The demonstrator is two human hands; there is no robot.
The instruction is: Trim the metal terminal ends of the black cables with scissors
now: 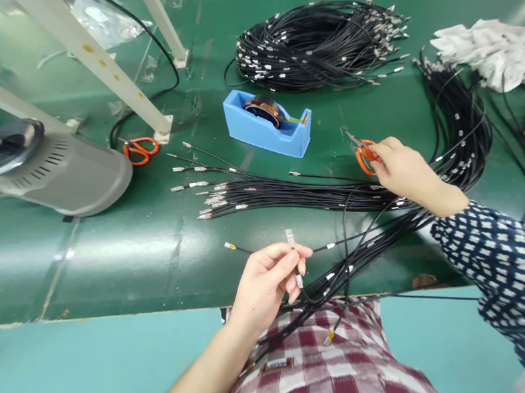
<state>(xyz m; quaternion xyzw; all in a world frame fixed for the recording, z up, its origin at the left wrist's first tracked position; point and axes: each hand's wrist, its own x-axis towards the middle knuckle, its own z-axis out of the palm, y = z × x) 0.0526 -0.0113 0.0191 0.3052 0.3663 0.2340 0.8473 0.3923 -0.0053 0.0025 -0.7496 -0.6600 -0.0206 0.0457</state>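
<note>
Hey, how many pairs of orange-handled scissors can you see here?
2. One pair of orange-handled scissors lies on the green table beside the white post; the other pair is held in the hand with the navy-and-white patterned sleeve. More may be hidden.

Silver-tipped black cable (299, 280) pinched, tip pointing away; orange-handled scissors (361, 147) held farther right, blades forward.

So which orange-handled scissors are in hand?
The scissors right of the blue tape dispenser, held in the right hand; the other pair lies on the green table beside a white post.
</note>
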